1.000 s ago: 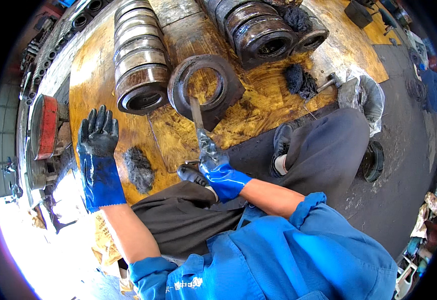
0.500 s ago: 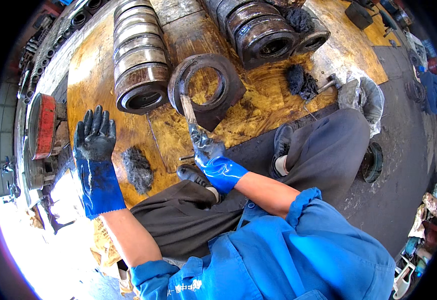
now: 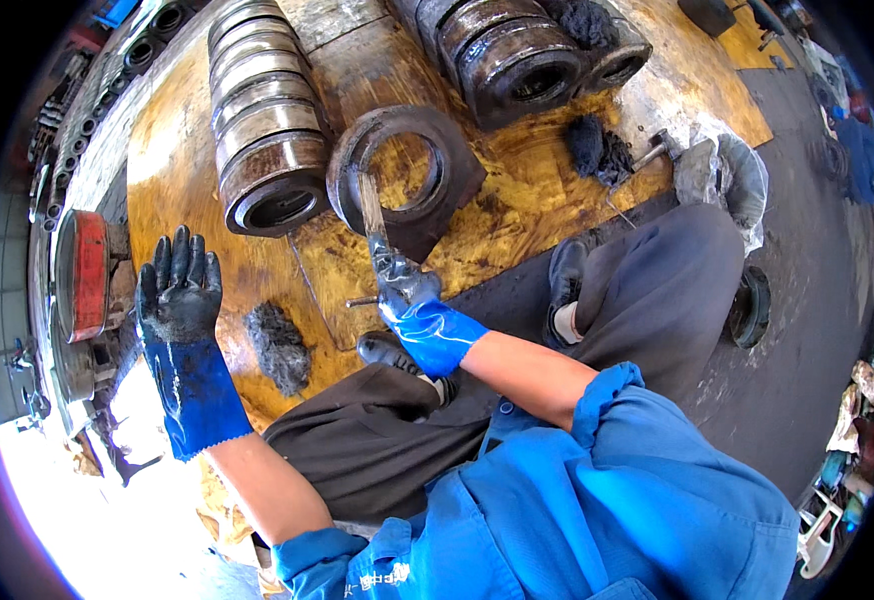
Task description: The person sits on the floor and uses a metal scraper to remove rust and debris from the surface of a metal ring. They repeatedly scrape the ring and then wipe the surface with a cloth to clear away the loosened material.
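My left hand [image 3: 179, 312], in a blue glove blackened over palm and fingers, is raised palm up and holds nothing. Its fingers are stretched out. My right hand [image 3: 407, 295], gloved the same way, is closed round a flat, streaky brown stick-like tool [image 3: 371, 205]; whether it is a brush or a scraper I cannot make out. The tool's far end overlaps the near-left rim of a dark, greasy metal ring with an angular block-like base [image 3: 444, 185]. A short metal rod [image 3: 361, 301] pokes out beside my right hand.
A row of shiny metal rings [image 3: 267, 130] lies far left, and dark greasy cylinders [image 3: 517, 75] lie far right. Black wads of fibre [image 3: 279, 350] rest on the oily board [image 3: 302, 275]. Right of them are a hammer [image 3: 657, 148] and a plastic bag [image 3: 742, 185]. My bent legs are close by.
The whole view has shifted slightly. My left hand sits a little lower and further left in the picture, still spread. My right hand keeps hold of the tool at the ring's rim.
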A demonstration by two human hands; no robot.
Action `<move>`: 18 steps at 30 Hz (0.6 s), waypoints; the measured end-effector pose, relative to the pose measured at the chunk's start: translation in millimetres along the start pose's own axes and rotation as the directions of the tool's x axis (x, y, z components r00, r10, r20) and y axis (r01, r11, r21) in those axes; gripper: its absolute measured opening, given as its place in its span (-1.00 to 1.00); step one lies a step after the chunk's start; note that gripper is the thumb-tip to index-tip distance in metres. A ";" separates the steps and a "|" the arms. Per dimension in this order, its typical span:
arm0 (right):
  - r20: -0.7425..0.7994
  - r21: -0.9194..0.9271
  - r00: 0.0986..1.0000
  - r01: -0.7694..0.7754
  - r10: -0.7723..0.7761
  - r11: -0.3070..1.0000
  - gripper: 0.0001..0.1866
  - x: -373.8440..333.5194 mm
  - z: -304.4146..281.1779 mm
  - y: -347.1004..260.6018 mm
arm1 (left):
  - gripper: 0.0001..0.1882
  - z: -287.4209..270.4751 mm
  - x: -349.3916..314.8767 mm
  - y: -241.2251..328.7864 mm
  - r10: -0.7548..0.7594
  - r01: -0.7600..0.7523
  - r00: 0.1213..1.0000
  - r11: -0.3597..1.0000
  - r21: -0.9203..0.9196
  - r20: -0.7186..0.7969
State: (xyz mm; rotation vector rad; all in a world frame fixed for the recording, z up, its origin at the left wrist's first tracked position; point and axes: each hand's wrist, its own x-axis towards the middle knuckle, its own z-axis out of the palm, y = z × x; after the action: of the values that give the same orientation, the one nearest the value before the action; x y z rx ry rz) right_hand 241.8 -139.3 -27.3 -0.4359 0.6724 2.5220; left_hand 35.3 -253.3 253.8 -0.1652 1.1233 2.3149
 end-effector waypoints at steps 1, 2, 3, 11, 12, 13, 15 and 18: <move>0.001 0.158 1.000 -0.013 0.013 0.987 -0.45 5.8 6.3 0.0 | -0.45 2.1 1.7 -4.0 0.002 -0.002 1.000 1.000 0.014 -0.002; 0.030 0.395 1.000 -0.015 0.003 0.918 -0.46 7.3 9.8 2.2 | -0.45 3.0 4.2 -7.9 0.004 -0.004 1.000 1.000 0.028 -0.004; 0.019 0.516 1.000 -0.006 -0.004 0.856 -0.46 5.2 11.1 4.4 | -0.44 1.5 8.7 -11.0 -0.004 0.004 1.000 0.999 0.033 -0.001; 0.073 0.516 0.992 0.048 -0.099 0.855 -0.50 52.1 -34.0 14.2 | -0.41 10.7 11.9 -9.2 -0.008 0.004 0.998 0.998 0.056 0.055; -0.039 0.538 0.999 0.013 0.009 0.843 -0.50 26.2 6.4 31.1 | -0.42 -13.7 7.3 4.9 0.029 -0.030 1.000 0.999 0.041 0.008; -0.131 0.565 0.989 0.024 0.061 0.824 -0.51 10.9 35.0 30.1 | -0.41 -20.7 11.9 3.6 0.022 -0.022 1.000 0.999 0.033 0.002; 0.115 0.677 0.993 -0.075 -0.005 0.732 -0.51 45.3 -21.2 12.6 | -0.41 4.5 13.4 -7.9 -0.009 0.006 0.998 0.999 0.054 0.060; 0.170 0.675 0.985 -0.089 -0.036 0.732 -0.44 48.0 -32.3 9.3 | -0.40 10.3 18.8 -16.9 -0.021 0.018 0.998 0.998 0.052 0.051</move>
State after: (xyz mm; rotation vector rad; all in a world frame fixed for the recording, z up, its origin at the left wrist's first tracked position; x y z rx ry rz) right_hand 202.7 -145.5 -70.5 0.0651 1.4576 2.0866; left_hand 29.8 -229.1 242.5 -0.0960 1.1494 2.2576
